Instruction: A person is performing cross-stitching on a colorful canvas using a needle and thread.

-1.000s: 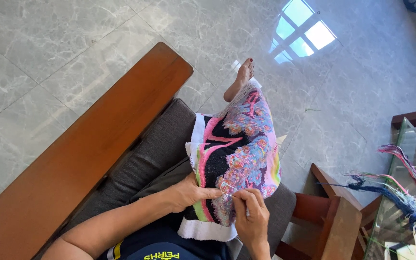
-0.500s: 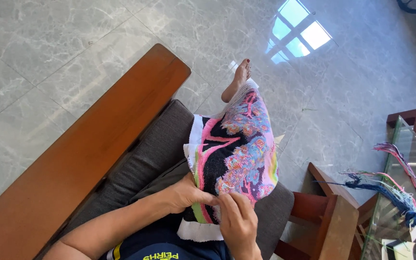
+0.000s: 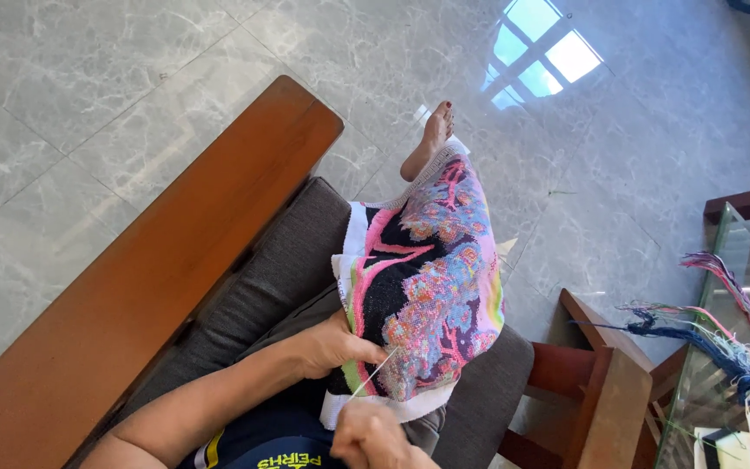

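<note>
Across my lap lies the embroidery cloth (image 3: 427, 295), its pink, blue and black stitching facing up. My left hand (image 3: 333, 345) pinches the near edge of it, fingers closed on the fabric. My right hand (image 3: 373, 437) has drawn back toward my body since a moment ago, when it sat against the cloth beside the left; it is now clenched on a pale thread (image 3: 373, 374) stretched taut from the stitching, so a stitch looks pulled through.
</note>
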